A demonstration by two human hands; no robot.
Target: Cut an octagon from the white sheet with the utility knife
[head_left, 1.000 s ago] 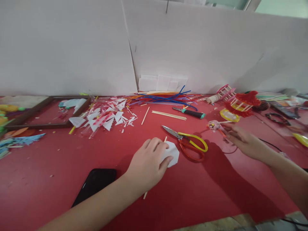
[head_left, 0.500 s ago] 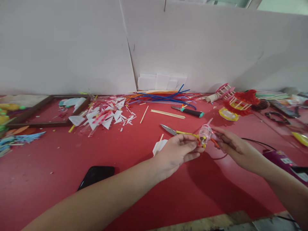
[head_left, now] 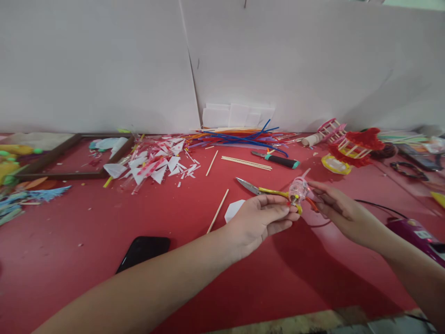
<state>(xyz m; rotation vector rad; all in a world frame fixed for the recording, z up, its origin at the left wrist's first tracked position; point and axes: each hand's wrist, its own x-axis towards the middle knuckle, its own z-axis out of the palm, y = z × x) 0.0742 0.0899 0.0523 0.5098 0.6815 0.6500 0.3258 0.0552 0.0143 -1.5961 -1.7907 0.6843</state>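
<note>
A small pink, see-through piece (head_left: 298,187) with yellow and orange parts is held above the red table, between my two hands. My left hand (head_left: 269,215) pinches its lower left side, where a bit of red and yellow shows. From the right, my right hand (head_left: 332,204) grips its edge with fingers and thumb closed. Scissors (head_left: 247,186) lie just behind my left hand, their blades pointing left. A white paper octagon (head_left: 233,209) is partly covered by my left hand, and a thin wooden stick (head_left: 218,211) rests beside it.
Paper scraps (head_left: 156,162), blue and orange pipe cleaners (head_left: 243,138), sticks (head_left: 246,163) and a cutter (head_left: 278,160) lie toward the wall. A black phone (head_left: 144,253) is front left, a red lantern-like model (head_left: 358,147) back right, a purple device (head_left: 415,234) at right.
The view has shifted slightly, so most things appear a little further right. The stick near the octagon now lies apart from it, to its left. Both hands keep their hold.
</note>
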